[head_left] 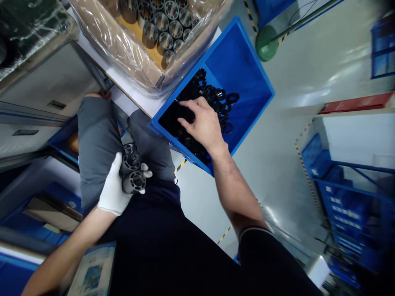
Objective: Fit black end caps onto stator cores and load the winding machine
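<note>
My left hand (115,187), in a white glove, is closed around a few dark slotted metal sleeves (134,181) above my lap. Their ring-shaped ends, notched around the inside, face up. Bare, my right hand (205,123) reaches into a blue bin (239,53) that has a pile of black rings (220,94) on its bottom. Its thumb and index finger are spread over the dark heap, and nothing shows between them. The other fingers are curled and partly hidden from view.
A plastic-lined carton (123,53) with several upright metal sleeves (165,41) stands on a white table (135,96) beside the bin. Grey drawers (46,107) are at the left. A green round base (267,43) stands on the floor beyond the bin; blue shelving (345,205) is at the right.
</note>
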Demonstrator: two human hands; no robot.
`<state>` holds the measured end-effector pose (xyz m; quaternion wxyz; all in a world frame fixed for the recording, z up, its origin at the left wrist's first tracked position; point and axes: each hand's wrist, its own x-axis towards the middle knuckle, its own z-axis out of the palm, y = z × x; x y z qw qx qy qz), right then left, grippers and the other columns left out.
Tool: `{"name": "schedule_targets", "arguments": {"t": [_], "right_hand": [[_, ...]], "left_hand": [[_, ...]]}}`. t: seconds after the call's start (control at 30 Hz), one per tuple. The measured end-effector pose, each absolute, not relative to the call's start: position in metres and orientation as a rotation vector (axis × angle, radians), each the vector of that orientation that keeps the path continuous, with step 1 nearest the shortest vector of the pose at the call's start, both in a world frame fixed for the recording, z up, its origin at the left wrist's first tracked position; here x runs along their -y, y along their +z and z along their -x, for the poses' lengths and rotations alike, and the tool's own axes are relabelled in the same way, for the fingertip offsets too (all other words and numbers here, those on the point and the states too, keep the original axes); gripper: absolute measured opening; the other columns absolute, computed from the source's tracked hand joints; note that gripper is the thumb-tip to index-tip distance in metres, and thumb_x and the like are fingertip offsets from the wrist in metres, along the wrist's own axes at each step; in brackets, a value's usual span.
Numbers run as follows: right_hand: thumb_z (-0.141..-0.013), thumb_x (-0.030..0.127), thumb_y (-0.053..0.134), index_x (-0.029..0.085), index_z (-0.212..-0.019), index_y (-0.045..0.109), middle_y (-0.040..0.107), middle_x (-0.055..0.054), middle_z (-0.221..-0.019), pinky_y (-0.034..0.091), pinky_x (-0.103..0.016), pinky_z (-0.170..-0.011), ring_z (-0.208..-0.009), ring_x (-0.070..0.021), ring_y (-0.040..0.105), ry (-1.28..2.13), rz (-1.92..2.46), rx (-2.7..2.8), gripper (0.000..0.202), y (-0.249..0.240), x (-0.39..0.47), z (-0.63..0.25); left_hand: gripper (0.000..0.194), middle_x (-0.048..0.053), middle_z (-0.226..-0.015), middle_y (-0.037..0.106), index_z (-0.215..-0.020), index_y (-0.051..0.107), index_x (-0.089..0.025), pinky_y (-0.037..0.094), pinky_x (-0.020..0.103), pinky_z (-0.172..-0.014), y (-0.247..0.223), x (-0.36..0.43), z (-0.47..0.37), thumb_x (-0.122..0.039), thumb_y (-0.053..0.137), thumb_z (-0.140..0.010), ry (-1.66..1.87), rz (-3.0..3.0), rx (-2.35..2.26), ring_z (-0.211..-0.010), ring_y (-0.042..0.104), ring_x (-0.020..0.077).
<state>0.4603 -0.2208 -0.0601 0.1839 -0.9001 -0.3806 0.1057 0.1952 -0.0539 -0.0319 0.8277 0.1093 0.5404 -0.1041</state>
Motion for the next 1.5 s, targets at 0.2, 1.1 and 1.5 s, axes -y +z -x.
{"name": "schedule_targets", "arguments": {"t": [0.2, 1.1, 1.5], "right_hand": [[-0.099, 0.033, 0.086, 0.026, -0.130, 0.082, 0.075, -0.010, -0.130, 0.066, -0.052, -0.103, -0.110, -0.0322, 0.074, 0.381, 2.572, 1.145, 0.032, -0.082, 0.206, -0.473], [-0.097, 0.012, 0.086, 0.028, -0.135, 0.083, 0.083, -0.005, -0.119, 0.073, -0.037, -0.083, -0.091, -0.0221, 0.081, 0.295, 1.699, 1.149, 0.041, 0.001, 0.165, -0.321], [-0.091, 0.020, 0.094, 0.035, -0.147, 0.080, 0.081, -0.005, -0.141, 0.074, -0.047, -0.083, -0.087, -0.0242, 0.081, 0.339, 1.601, 1.140, 0.060, -0.007, 0.165, -0.324]], "left_hand": [[0.051, 0.004, -0.076, 0.061, -0.107, 0.062, -0.021, 0.049, 0.029, -0.036, -0.021, 0.042, -0.198, -0.062, 0.034, -0.119, -0.129, -0.373, -1.014, -0.061, 0.067, 0.0244], [0.044, 0.002, -0.121, 0.080, -0.115, 0.083, -0.029, 0.062, 0.037, -0.117, -0.018, 0.041, -0.193, -0.071, 0.072, -0.107, 0.284, -0.756, -0.841, -0.124, 0.073, 0.0289], [0.037, 0.004, -0.130, 0.077, -0.119, 0.084, -0.027, 0.054, 0.036, -0.127, -0.016, 0.034, -0.184, -0.059, 0.066, -0.114, 0.275, -0.899, -0.724, -0.133, 0.071, 0.0272]]}}
